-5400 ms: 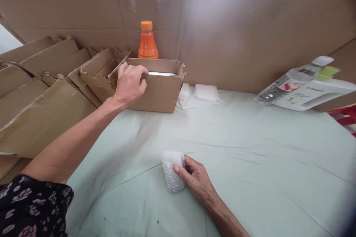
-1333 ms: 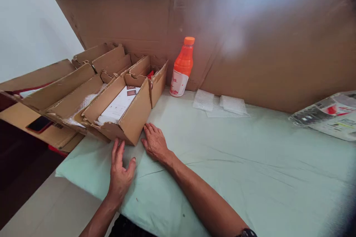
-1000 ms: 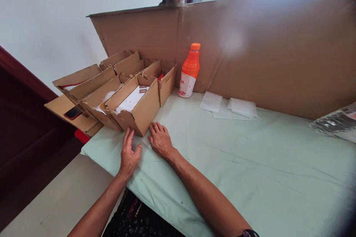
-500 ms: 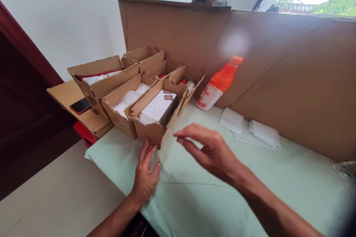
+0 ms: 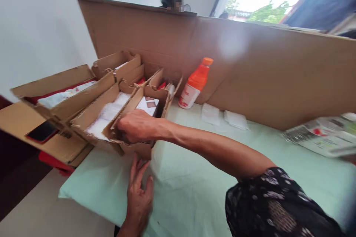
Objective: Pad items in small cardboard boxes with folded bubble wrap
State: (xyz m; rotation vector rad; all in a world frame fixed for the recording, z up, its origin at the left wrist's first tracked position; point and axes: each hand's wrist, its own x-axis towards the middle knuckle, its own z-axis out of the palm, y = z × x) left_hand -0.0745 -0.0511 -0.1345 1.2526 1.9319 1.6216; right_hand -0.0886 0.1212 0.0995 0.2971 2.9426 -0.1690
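My right hand point(image 5: 137, 126) reaches down into the front cardboard bin point(image 5: 143, 151), its fingers hidden below the bin's wall. Behind it in that bin lies a white carton point(image 5: 148, 105) with brown printed squares. Just in front of the bin, my left hand point(image 5: 139, 194) is open, fingers spread upward with their tips close to the bin's lower front; contact is not clear. Clear bubble wrap point(image 5: 107, 116) fills the neighbouring bin on the left.
An orange bottle point(image 5: 194, 85) stands against the cardboard screen point(image 5: 264, 66). Folded white sheets point(image 5: 211, 114) lie right of it, and a blurred clear plastic pack point(image 5: 325, 133) farther right. More bins stand behind, and a phone point(image 5: 41, 131) lies at the left on a carton point(image 5: 16, 122).
My right hand has moved left from above the table and down into the front bin. My left hand stays near the bin's front. The view has swung to the right.
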